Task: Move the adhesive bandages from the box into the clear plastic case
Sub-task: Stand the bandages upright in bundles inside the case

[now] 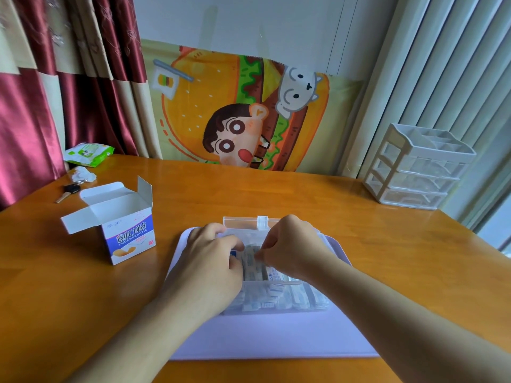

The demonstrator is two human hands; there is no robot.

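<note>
The clear plastic case (279, 299) lies open on a white tray (271, 338) in front of me, its lid (249, 222) tilted up at the far side. Several wrapped adhesive bandages (253, 262) stand packed inside it. My left hand (213, 261) and my right hand (290, 250) are both over the case, fingers curled and pinching the bandages between them. The white and blue bandage box (124, 230) stands to the left with its flaps open; its inside is hidden from me.
A white drawer organiser (414, 172) stands at the back right of the wooden table (304, 194). A key (67, 192), a crumpled tissue (81, 174) and a green wipes pack (88, 153) lie at the back left.
</note>
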